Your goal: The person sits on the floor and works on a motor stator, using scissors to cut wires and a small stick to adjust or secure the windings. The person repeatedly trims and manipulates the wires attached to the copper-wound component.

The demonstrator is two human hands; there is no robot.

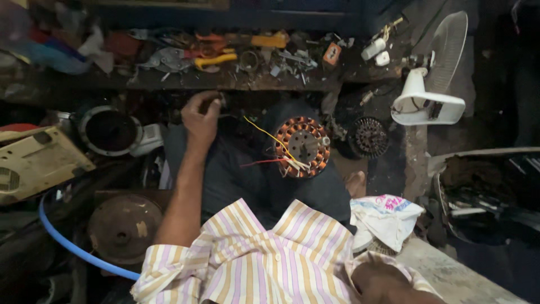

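A cluttered dark workbench [169, 81] runs across the top of the frame, strewn with small metal parts and tools, some with orange and yellow handles. Below it, at centre, a round motor stator [302, 146] rests on the person's dark-trousered lap. It has a ring of copper-coloured windings around a grey perforated metal core, and yellow, red and pale wires trail from it toward the left.

At upper right a white fan base [427, 104] stands with a wire fan guard [447, 48] leaning behind it. A cream plastic casing [34, 160] sits at the left edge, and a rusty brown round cover [124, 228] lies at lower left beside a blue hose [67, 242]. A crumpled white bag [385, 217] with pink and blue print lies at lower right of centre. A small orange square label [332, 53] sits on the bench at upper centre-right.

The left hand [201, 115] reaches up to the bench edge, fingers curled together around something small; in the dim light I cannot tell what it is. The right hand is out of view; only its forearm shows at the bottom edge.
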